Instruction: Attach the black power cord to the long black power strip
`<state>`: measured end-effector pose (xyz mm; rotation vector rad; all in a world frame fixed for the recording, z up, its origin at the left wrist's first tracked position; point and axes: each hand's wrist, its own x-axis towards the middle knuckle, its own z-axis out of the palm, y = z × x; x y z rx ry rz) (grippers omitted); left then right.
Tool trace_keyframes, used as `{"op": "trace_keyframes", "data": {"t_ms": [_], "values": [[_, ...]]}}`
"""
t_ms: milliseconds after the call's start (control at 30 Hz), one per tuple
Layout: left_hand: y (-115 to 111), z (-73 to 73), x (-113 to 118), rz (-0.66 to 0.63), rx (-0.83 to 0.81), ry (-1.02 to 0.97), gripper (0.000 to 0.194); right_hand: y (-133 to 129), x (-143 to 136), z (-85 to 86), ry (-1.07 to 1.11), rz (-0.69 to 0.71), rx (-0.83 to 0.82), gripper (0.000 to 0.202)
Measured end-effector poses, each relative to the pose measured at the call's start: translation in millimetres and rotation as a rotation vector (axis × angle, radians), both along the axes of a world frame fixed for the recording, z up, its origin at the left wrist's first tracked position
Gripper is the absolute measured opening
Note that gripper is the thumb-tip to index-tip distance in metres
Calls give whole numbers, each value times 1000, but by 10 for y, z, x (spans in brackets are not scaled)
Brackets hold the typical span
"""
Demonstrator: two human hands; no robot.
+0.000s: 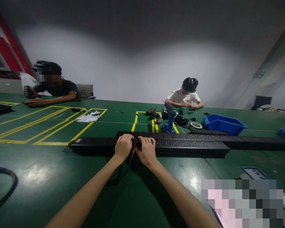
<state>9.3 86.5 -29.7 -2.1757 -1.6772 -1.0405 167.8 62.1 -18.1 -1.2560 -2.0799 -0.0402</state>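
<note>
A long black power strip (187,145) lies crosswise on the green table in front of me, with rows of sockets and small red dots along it. My left hand (124,147) is closed over its middle, fingers curled across the top. Just to the right, my right hand (147,150) grips the same strip in a similar way. Between the two hands a black plug (135,142) stands at the strip, close to both thumbs. Its black cable (130,163) hangs down toward me and bends left. How far in the plug sits is hidden.
Behind lies a second long strip (258,142). Beyond stand a blue cordless drill (170,118), a blue bin (224,124), a tape roll (196,125) and white gloves (89,117). Thick cable (14,180) curves at left. Two people (59,88) sit across the table.
</note>
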Motion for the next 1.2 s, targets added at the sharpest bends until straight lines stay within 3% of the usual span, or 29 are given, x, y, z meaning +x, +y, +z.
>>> {"op": "trace_keyframes", "data": {"t_ms": [300, 1200], "values": [[-10, 17, -14, -26, 20, -22, 31, 262, 93, 231, -208, 206, -35, 36], [5, 17, -47, -9, 26, 21, 28, 313, 97, 111, -160, 184, -19, 31]]}}
